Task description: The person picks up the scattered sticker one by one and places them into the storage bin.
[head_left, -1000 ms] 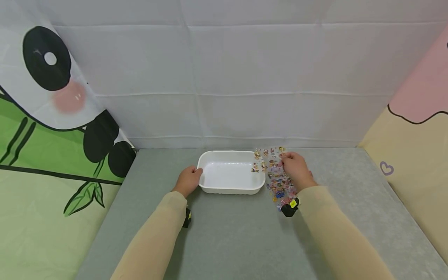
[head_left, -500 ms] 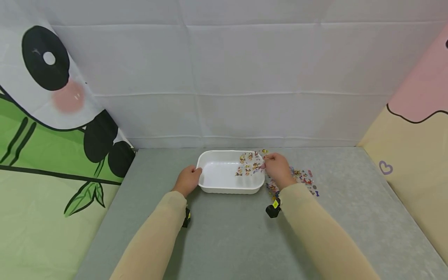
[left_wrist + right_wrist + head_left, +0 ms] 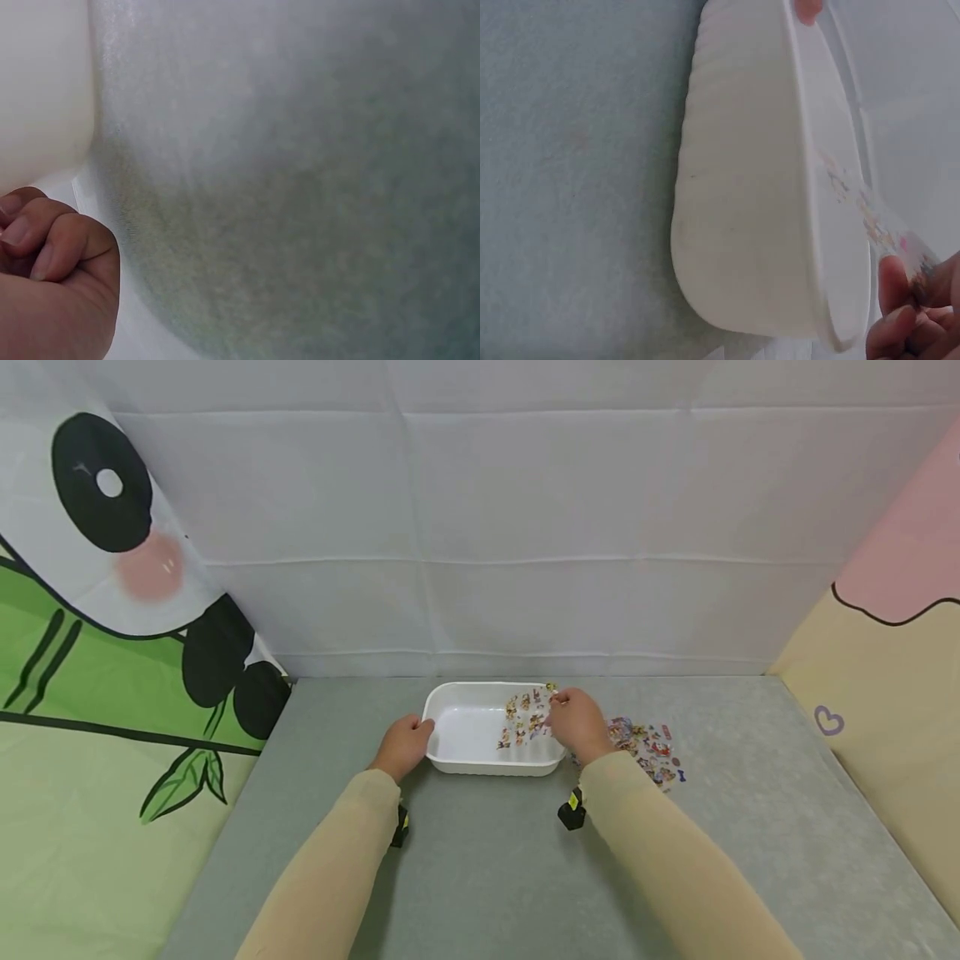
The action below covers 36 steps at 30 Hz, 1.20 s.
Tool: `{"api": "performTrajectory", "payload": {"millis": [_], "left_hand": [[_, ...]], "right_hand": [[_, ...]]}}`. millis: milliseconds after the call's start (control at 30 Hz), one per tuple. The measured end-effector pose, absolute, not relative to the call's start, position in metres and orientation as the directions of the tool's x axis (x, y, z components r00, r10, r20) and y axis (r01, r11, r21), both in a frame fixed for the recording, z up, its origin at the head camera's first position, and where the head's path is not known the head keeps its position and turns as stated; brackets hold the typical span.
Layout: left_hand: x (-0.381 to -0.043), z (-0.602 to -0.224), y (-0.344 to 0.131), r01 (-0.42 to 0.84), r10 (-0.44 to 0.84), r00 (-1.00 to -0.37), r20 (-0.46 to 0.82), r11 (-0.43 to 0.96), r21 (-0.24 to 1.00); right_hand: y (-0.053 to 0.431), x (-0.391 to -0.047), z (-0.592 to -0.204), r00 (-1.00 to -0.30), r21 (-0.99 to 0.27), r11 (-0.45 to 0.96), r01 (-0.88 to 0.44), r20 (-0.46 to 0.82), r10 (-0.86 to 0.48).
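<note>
your left hand [image 3: 402, 746] clamps white rectangular plastic tray [image 3: 487, 768]; right hand [image 3: 577, 723] pinches clear, multicolour-printed plastic sheet [image 3: 523, 718] over tray's right half.

Soft light; faint shadows [image 3: 377, 897] on the table [image 3: 480, 868] (wrist views hazy).

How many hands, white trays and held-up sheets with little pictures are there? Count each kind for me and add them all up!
Hands, the left hand and the right hand: 2
White tray: 1
Held-up picture sheet, in the right hand: 1
Total: 4
</note>
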<state>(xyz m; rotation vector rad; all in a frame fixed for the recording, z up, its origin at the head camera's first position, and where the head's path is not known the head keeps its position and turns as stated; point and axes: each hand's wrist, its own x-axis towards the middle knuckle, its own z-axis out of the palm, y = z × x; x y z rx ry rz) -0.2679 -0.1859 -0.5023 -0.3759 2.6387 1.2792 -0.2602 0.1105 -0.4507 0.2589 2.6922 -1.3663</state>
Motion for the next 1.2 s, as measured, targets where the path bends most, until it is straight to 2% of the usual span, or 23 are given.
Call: {"api": "performTrajectory", "payload": {"millis": [367, 633, 867, 1033, 1200], "left_hand": [[-0.269, -0.501, -0.186, -0.299, -0.131, -0.952, -0.277, 0.598, 0.744], [-0.271, -0.505, -0.185, -0.331, -0.141, -0.94, -0.31, 0.594, 0.734], [-0.27, -0.503, -0.185, -0.302, -0.131, -0.951, -0.281, 0.604, 0.737], [-0.269, -0.503, -0.182, -0.28, -0.128, -0.958, -0.256, 0.609, 0.742], [-0.267, -0.503, -0.18, -0.267, -0.132, -0.963, -0.236, 0.606, 0.749]], "right_hand": [[0.097, -0.257, -0.449, -0.99, -0.691, 0.71, 0.136, -0.116, 0.078], [0.101, -0.259, -0.454, -0.995, -0.655, 0.75, 0.099, -0.085, 0.057], [0.107, -0.261, -0.454, -0.997, -0.615, 0.785, 0.072, -0.066, 0.039], [0.108, -0.26, -0.454, -0.997, -0.621, 0.78, 0.073, -0.076, 0.032], [0.109, -0.26, -0.457, -0.994, -0.696, 0.71, 0.104, -0.098, 0.05]]}}
